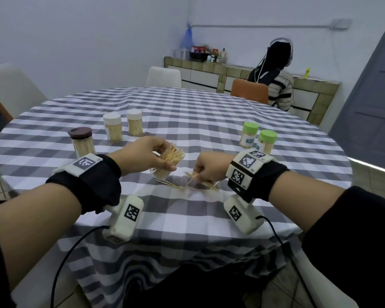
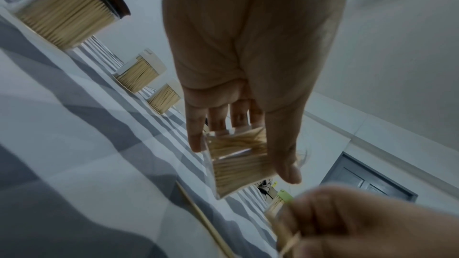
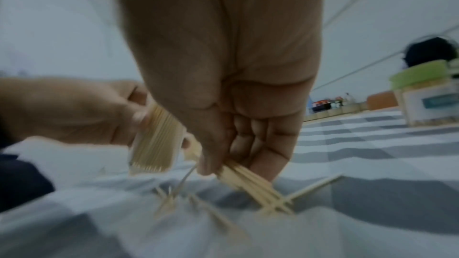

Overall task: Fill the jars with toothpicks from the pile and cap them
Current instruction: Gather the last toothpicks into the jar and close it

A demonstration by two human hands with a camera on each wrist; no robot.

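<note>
Loose pale wooden toothpicks are lying on the grey-checked tablecloth, where the right hand is pinching a small bundle. Just to its left, the left hand is gripping the clear open jar, tilting its mouth rightward.

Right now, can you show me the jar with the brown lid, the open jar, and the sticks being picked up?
brown-lidded jar [image 1: 80, 132], head view, on its lid.
open jar [image 1: 163, 168], head view, lower wall.
picked-up toothpicks [image 3: 248, 181], right wrist view, mid-bundle.

Clear plastic jar, wooden toothpicks
</note>
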